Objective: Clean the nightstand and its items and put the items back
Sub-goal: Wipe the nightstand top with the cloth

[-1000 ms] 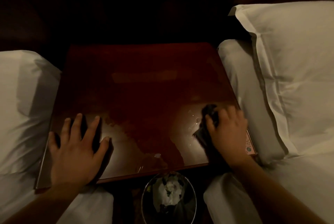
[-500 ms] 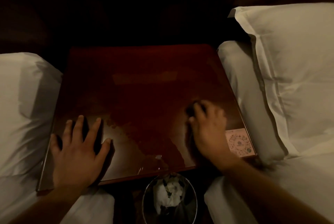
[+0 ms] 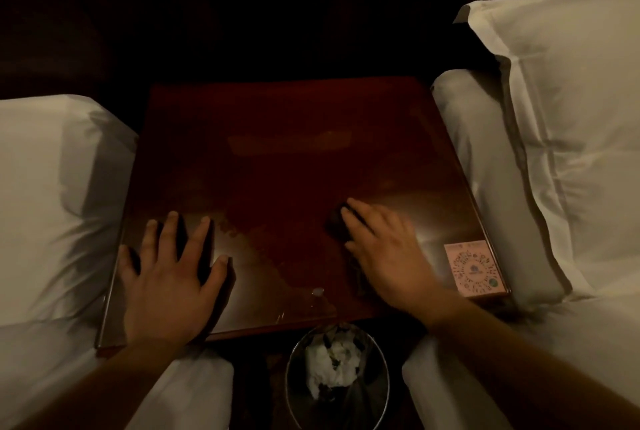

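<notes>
A person's left hand (image 3: 169, 277) lies flat with fingers spread, grasping nothing, on the near left of a dark wooden nightstand (image 3: 294, 159) set between two white beds. The right hand (image 3: 388, 249) presses a dark cloth (image 3: 336, 221) onto the near right of the top, beside a pink card (image 3: 473, 268). A bin (image 3: 337, 377) stands below the near edge.

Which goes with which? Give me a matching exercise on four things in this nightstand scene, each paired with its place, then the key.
Things:
1. left hand
2. dark cloth
3. pink QR card
4. waste bin

Places:
A. near right corner of the nightstand
B. on the floor below the front edge
C. flat on the near left part of the top
D. under the right hand

Pairs: 1-C, 2-D, 3-A, 4-B
</notes>
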A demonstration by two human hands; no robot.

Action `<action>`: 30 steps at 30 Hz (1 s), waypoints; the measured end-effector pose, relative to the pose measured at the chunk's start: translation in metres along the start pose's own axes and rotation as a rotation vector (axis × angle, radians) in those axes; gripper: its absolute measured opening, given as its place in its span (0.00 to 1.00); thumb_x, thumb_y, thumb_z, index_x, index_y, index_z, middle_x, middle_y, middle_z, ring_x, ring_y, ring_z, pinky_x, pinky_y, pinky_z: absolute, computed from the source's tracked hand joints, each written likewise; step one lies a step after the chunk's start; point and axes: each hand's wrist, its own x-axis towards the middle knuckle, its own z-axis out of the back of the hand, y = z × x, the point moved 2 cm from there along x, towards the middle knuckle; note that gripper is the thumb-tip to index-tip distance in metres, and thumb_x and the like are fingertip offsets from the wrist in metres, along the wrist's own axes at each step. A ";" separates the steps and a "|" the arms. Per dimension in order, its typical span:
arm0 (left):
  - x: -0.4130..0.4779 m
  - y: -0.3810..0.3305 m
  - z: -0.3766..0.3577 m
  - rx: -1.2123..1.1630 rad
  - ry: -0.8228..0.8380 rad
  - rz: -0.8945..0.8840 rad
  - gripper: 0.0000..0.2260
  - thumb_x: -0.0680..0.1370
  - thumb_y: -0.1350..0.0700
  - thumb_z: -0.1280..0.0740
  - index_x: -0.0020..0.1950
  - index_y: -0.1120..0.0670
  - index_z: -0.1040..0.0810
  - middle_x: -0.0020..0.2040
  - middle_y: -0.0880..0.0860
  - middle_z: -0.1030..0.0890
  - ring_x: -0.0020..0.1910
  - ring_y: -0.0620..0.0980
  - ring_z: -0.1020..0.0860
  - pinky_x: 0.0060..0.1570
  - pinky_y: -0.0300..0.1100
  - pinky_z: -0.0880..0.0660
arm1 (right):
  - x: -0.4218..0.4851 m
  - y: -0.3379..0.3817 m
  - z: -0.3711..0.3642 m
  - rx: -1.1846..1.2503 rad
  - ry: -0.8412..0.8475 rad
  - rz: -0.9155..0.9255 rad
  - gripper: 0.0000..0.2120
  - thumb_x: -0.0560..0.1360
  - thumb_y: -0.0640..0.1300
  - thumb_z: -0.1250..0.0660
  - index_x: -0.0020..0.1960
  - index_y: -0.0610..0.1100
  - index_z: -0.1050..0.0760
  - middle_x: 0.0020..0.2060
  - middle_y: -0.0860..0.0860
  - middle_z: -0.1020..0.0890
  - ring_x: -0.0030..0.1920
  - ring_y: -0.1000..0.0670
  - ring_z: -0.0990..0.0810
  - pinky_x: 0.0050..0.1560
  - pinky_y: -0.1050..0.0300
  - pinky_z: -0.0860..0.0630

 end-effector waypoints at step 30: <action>0.001 0.000 -0.001 -0.004 -0.009 -0.002 0.30 0.78 0.34 0.49 0.79 0.42 0.40 0.80 0.56 0.41 0.80 0.59 0.47 0.75 0.67 0.50 | 0.014 0.042 0.021 0.463 -0.114 -0.334 0.13 0.78 0.55 0.38 0.55 0.49 0.21 0.47 0.52 0.22 0.46 0.51 0.23 0.44 0.51 0.25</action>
